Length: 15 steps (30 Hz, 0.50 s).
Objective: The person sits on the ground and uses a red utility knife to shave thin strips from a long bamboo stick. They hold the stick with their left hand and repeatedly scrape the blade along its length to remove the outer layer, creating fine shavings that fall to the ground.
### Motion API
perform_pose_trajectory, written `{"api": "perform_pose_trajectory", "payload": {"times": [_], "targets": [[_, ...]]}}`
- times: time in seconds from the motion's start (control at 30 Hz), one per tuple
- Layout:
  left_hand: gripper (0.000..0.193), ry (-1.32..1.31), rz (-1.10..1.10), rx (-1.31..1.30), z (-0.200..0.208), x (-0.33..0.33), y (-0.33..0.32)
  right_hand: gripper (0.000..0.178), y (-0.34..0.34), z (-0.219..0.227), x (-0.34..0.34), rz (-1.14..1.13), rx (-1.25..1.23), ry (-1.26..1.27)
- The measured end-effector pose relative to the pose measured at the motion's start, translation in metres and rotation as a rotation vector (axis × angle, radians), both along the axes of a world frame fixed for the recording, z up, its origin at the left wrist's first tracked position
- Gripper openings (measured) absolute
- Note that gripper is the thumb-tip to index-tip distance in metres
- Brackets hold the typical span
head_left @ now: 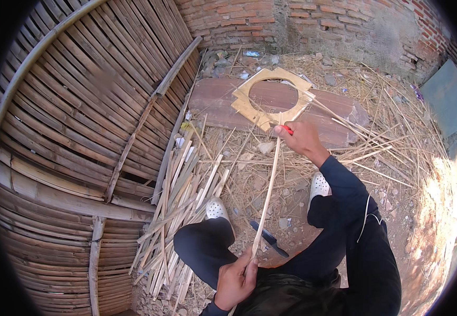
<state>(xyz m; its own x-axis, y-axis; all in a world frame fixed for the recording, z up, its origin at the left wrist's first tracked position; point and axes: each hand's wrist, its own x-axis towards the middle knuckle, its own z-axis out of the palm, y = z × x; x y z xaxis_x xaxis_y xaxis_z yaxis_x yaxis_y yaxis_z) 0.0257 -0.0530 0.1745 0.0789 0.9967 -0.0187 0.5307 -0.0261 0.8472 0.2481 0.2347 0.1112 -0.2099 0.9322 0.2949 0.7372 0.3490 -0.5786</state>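
A long, pale bamboo strip (268,203) runs from near my lap out to the far side, slightly bowed. My left hand (237,280) is closed round its near end, close to my body. Farther out, my right hand (306,139) grips a small tool with a red handle (287,129) against the strip; its working end is too small to make out. Just beyond lies a yellowish wooden board with a large round hole (244,100), and the strip's far end reaches its near edge. The board rests on a reddish-brown plank (207,100).
Split bamboo strips (168,221) lie heaped left of my legs. A dark, knife-like tool (269,238) is on the dirt between my feet. A bamboo-slat wall (81,105) stands at left, a brick wall (344,31) at the back. Shavings and thin strips (391,126) litter the right.
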Motion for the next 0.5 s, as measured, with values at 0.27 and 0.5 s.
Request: {"api": "perform_pose_trajectory", "payload": {"times": [0.27,0.5], "targets": [[0.036,0.285,0.149,0.109,0.008,-0.009,0.033,0.06,-0.112,0.015,-0.057,0.475,0.175,-0.052],[0.035,0.387,0.111,0.122,0.007,-0.004,0.038,0.059,-0.115,0.017,-0.059,0.456,0.127,-0.074]]}}
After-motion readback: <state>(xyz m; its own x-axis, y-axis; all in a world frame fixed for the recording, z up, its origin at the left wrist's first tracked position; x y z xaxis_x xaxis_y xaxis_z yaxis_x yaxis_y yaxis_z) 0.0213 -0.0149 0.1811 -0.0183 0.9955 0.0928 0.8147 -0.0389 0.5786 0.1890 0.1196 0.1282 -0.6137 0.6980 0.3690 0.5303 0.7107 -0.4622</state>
